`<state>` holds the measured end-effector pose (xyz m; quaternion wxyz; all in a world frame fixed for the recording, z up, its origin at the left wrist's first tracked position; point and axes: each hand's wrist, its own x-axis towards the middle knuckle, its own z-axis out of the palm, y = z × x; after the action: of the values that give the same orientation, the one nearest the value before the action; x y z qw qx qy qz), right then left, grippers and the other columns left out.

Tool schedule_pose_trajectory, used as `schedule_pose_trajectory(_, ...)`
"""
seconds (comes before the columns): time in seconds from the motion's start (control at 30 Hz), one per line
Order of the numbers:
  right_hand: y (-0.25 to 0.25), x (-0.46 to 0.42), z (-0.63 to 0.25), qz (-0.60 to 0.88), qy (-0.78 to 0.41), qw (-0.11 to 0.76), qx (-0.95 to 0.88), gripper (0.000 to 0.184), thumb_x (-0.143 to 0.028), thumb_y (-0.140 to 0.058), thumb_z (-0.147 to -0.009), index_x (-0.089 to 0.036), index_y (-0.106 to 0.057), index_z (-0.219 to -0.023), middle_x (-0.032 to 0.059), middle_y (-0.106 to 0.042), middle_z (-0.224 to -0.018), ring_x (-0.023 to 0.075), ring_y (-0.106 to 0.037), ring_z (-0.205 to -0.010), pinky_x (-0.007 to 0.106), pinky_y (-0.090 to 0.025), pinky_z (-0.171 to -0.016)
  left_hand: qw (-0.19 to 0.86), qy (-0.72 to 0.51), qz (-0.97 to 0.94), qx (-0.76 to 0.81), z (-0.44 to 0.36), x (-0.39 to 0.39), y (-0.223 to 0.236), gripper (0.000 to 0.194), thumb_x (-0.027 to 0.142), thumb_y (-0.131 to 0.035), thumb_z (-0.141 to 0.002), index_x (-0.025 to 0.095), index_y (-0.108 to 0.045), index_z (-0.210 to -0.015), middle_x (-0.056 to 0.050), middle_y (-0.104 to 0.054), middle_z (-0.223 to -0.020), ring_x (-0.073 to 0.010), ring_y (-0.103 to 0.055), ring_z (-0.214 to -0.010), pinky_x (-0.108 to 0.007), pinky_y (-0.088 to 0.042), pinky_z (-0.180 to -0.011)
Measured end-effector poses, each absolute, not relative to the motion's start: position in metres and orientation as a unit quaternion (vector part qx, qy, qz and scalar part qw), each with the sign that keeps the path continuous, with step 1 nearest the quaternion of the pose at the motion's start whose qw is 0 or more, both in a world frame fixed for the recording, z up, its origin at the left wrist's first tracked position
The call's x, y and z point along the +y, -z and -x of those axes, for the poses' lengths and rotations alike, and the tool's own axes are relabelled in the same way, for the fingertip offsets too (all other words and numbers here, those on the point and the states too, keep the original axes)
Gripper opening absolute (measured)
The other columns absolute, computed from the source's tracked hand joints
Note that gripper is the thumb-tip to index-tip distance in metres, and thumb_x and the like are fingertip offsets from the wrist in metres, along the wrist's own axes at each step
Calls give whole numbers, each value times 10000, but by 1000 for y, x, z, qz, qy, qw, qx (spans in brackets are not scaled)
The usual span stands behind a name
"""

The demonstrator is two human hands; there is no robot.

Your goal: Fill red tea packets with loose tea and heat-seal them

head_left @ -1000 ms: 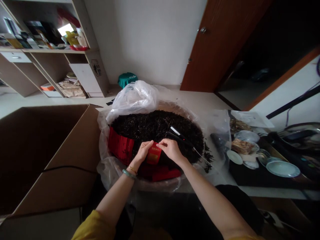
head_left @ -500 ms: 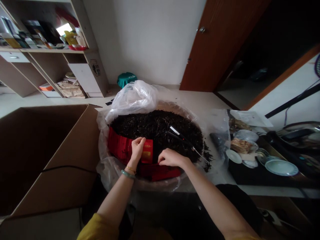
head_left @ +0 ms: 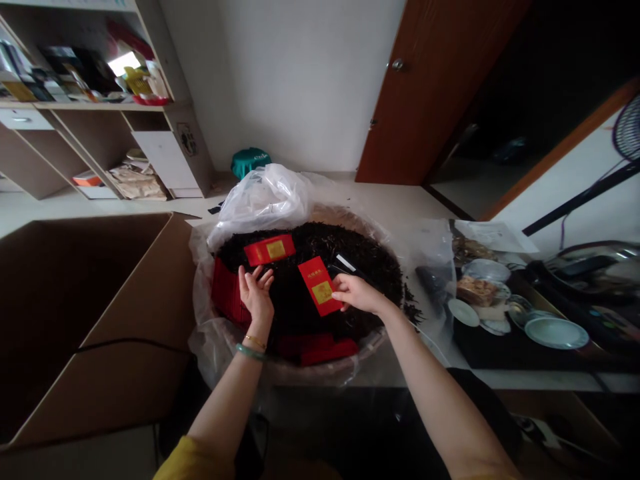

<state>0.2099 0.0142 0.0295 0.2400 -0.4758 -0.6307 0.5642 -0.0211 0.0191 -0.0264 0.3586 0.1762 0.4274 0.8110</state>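
Fingers of the right hand [head_left: 359, 293]: closed in a pinch on the lower right edge of one red packet [head_left: 310, 270], gold panel showing, centre of frame. Fingers of the left hand [head_left: 259, 297]: spread wide, palm upturned, left of centre. Second red packet [head_left: 255, 253]: just above the left fingertips. Row of red packets [head_left: 225, 290]: left side of the dark dried leaves [head_left: 345, 237]. Further red items [head_left: 330, 350]: lower centre. Clear plastic sheeting [head_left: 270, 193]: around the leaves. Cardboard box [head_left: 113, 330]: left of frame.

The pale table [head_left: 550, 381] bears a plastic-lined basket [head_left: 373, 225] and a black tray [head_left: 483, 357].
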Motion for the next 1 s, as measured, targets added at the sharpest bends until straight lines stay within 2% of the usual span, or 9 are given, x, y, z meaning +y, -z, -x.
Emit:
schedule_pose_trajectory(0.1, -26, 15, -206, 477, -553, 240, -640, 142, -117, -621, -753, -172, -523, -840, -25, -672, -675, 107, -623, -568, 212, -534, -517, 396, -787, -226, 417, 16, 14, 23, 640, 495, -602, -795, 263, -394, -1354, -93, -671, -1057, -124, -674, -702, -218, -488, -604)
schedule_pose_trajectory(0.23, -16, 14, -198, 484, -538, 233, -650, 150, -113, -609, -770, -172, -516, -872, -17, -680, -682, 109, -629, -553, 220, -541, -525, 542, -589, -429, 418, 5, 7, 23, 578, 486, -734, -650, 140, -650, -1106, -98, -719, -892, -161, -653, -666, -215, -463, -530)
schedule_pose_trajectory(0.37, -12, 10, -188, 509, -449, 247, -692, 242, -174, -617, -779, -176, -537, -1007, 35, -702, -837, 143, -660, -627, 278, -569, -564, 543, -480, -518, 454, 0, 4, 26, 398, 490, -738, -636, 108, -740, -749, -58, -719, -698, -173, -621, -624, -239, -466, -563)
schedule_pose_trajectory(0.47, -21, 7, -185, 513, -243, 346, -747, 513, -212, -635, -775, -202, -470, -1260, 131, -595, -1226, 214, -659, -920, 401, -568, -803, 517, -464, -553, 460, 1, 2, 27, 370, 476, -694, -693, 117, -754, -762, -49, -728, -707, -181, -625, -627, -258, -478, -596)
schedule_pose_trajectory(0.53, -27, 4, -184, 472, -126, 368, -791, 545, -205, -601, -809, -205, -446, -1331, 138, -494, -1361, 257, -553, -1149, 450, -476, -980, 500, -442, -590, 455, 2, 1, 28, 340, 443, -686, -711, 118, -759, -774, -52, -734, -725, -182, -628, -625, -255, -478, -600)
schedule_pose_trajectory(0.6, -30, 3, -183, 431, -68, 346, -831, 430, -184, -532, -859, -209, -522, -1288, 116, -527, -1336, 260, -490, -1216, 453, -414, -1049, 482, -425, -617, 454, 1, 0, 29, 322, 423, -681, -721, 113, -760, -759, -55, -732, -710, -176, -623, -601, -240, -467, -572)
schedule_pose_trajectory(0.67, -29, 2, -182, 418, -42, 325, -847, 343, -168, -466, -896, -222, -601, -1208, 100, -595, -1250, 249, -523, -1157, 442, -425, -1037, 471, -420, -628, 455, 1, 0, 29, 324, 420, -672, -730, 110, -760, -761, -57, -729, -698, -172, -623, -590, -229, -462, -552)
schedule_pose_trajectory(0.87, -20, 2, -179, 433, 49, 364, -823, 365, -162, -458, -907, -169, -576, -1252, 108, -658, -1052, 250, -556, -1012, 433, -483, -943, 427, -418, -658, 459, 1, 2, 31, 344, 420, -631, -765, 100, -753, -800, -59, -741, -741, -177, -641, -615, -226, -471, -559)
schedule_pose_trajectory(1.0, -17, 0, -176, 432, 93, 369, -818, 348, -136, -460, -902, -162, -603, -1218, 110, -659, -1036, 248, -551, -983, 416, -490, -913, 378, -420, -677, 471, 3, 4, 37, 328, 397, -622, -775, 95, -750, -793, -62, -742, -731, -177, -647, -610, -224, -476, -551)
